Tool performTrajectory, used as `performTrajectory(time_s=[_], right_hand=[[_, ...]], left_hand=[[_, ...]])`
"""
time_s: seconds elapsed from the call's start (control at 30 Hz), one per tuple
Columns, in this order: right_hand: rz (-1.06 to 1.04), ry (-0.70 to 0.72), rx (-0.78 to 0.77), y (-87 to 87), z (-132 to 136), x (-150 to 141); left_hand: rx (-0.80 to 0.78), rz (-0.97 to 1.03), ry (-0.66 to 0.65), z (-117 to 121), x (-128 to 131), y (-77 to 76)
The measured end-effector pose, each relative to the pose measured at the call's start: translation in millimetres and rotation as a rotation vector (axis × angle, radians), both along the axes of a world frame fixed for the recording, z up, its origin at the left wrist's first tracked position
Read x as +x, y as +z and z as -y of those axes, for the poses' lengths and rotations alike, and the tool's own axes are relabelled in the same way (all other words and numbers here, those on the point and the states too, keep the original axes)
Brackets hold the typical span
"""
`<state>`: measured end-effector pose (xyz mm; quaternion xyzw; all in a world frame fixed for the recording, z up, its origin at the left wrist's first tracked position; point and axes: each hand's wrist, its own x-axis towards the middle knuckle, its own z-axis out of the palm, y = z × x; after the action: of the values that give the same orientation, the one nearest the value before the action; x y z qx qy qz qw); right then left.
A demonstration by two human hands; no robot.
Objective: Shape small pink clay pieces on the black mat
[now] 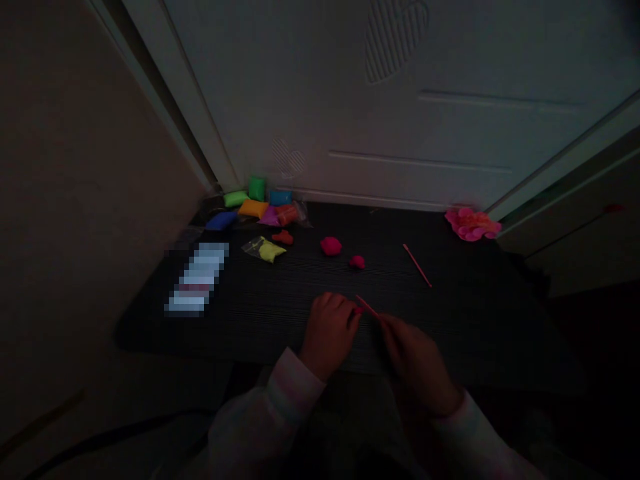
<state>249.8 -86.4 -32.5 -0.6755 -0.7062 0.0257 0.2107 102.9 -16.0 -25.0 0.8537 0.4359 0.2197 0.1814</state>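
Observation:
Near the table's front edge, my left hand (330, 333) is closed on a small piece of pink modelling clay (358, 311). My right hand (417, 357) grips a thin pink modelling tool (369, 308), its tip pointing up and left, close to that clay. Whether the tip touches it I cannot tell in the dim light. Beyond my hands lie a larger pink clay lump (331, 247) and a smaller pink clay lump (357, 262). Another thin pink tool (417, 265) rests on the table to the right.
On the dark table (480, 320), several coloured clay packets (253, 209) are heaped at the back left. In front are a yellow clay bag (270, 251), an orange-red clay piece (283, 237) and a blurred bright rectangle (199, 277). A pink petalled object (473, 224) sits back right, by a white door (400, 133).

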Motion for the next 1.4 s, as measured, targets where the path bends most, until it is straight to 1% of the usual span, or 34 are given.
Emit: performTrajectory(time_s=[0.07, 0.13, 0.2, 0.33, 0.5, 0.6, 0.7, 0.83, 1.03, 1.13, 1.3, 1.4], right_hand=[[0.018, 0.031, 0.012, -1.7, 5.8, -6.3], [0.031, 0.013, 0.009, -2.1, 7.7, -9.5], [0.039, -0.006, 0.01, -1.8, 7.2, -10.1], [0.087, 0.002, 0.024, -0.8, 5.6, -9.7], [0.159, 0.009, 0.006, -0.6, 5.9, -11.1], [0.197, 0.005, 0.029, -0.2, 6.0, -11.9], [0.246, 0.031, 0.04, 1.5, 6.0, -12.9], [0.317, 0.075, -0.005, 5.0, 5.6, -15.0], [0.389, 0.047, -0.05, 9.3, -1.8, -21.8], [0.4, 0.036, -0.064, 10.6, -3.5, -23.0], [0.392, 0.05, -0.058, 10.4, 2.1, -18.8], [0.391, 0.027, -0.076, 9.7, 0.0, -18.7]], left_hand=[[-0.001, -0.012, -0.005, 0.1, -0.2, 0.1], [-0.005, -0.016, -0.004, 0.1, -0.3, -0.2], [-0.008, -0.018, -0.004, -0.1, -0.3, -0.4], [-0.011, -0.023, -0.011, -0.5, -0.3, 0.1], [-0.015, -0.037, -0.011, -0.5, -0.3, 0.8], [-0.016, -0.038, -0.01, 0.1, 0.0, 1.4], [-0.012, -0.025, -0.012, 0.6, 0.2, 2.2], [-0.011, -0.033, -0.032, 0.9, 0.0, 3.0], [-0.011, -0.017, -0.039, 0.7, -0.9, 1.2], [-0.013, -0.021, -0.033, 0.9, -1.0, 0.8], [-0.017, -0.037, -0.037, 1.1, -0.6, 2.1], [-0.014, -0.042, -0.025, 0.3, -0.7, 2.0]])
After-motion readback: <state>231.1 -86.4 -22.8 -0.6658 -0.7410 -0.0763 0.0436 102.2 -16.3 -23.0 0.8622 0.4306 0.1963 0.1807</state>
